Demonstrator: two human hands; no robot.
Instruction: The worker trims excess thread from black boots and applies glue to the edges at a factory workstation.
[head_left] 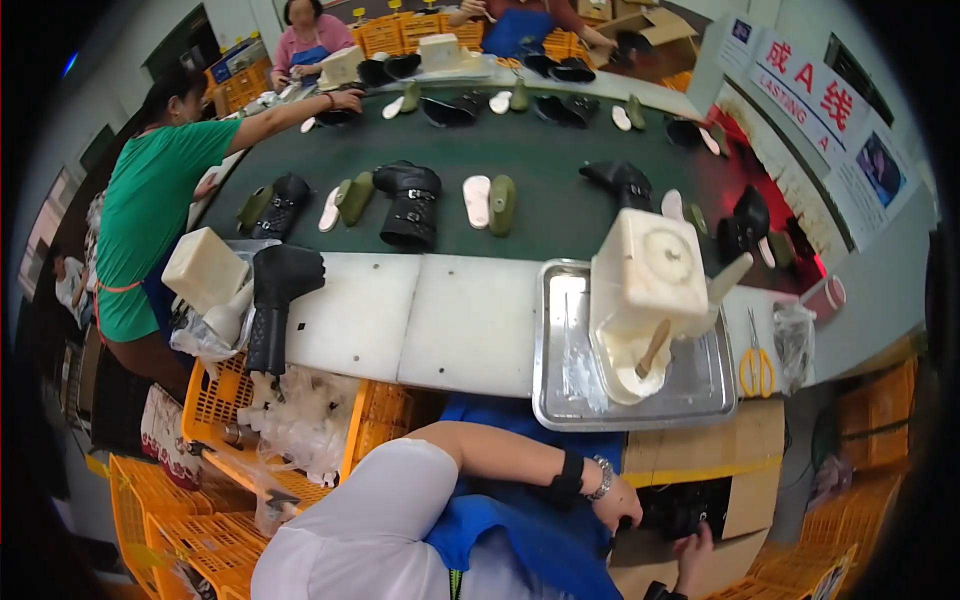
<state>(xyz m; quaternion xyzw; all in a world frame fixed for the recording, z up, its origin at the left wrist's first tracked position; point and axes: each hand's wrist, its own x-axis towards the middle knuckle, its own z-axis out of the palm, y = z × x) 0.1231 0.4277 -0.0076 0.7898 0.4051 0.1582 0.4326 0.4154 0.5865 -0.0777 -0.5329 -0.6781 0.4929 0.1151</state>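
Note:
My left hand (pixel 617 503), with a metal watch and a black band on its wrist, reaches into a cardboard box (pixel 755 500) at the lower right. Its fingers curl at the left end of a black boot (pixel 680 510), which lies partly in shadow. Just below the boot, my right hand (pixel 692 555) has its fingers apart close to the boot's edge. Most of the boot's shape is hidden in the box. On the bench ahead stands a metal tray (pixel 548 385) bearing a cream-coloured container (pixel 650 270) with a brush (pixel 654 348) in it.
Black boots (pixel 408 205), green shoe lasts (pixel 502 205) and pale insoles (pixel 477 202) lie on a dark conveyor belt (pixel 540 150). Yellow-handled scissors (pixel 757 370) rest right of the tray. An orange crate (pixel 215 400) holds plastic bags. A co-worker in green (pixel 165 190) reaches over the belt.

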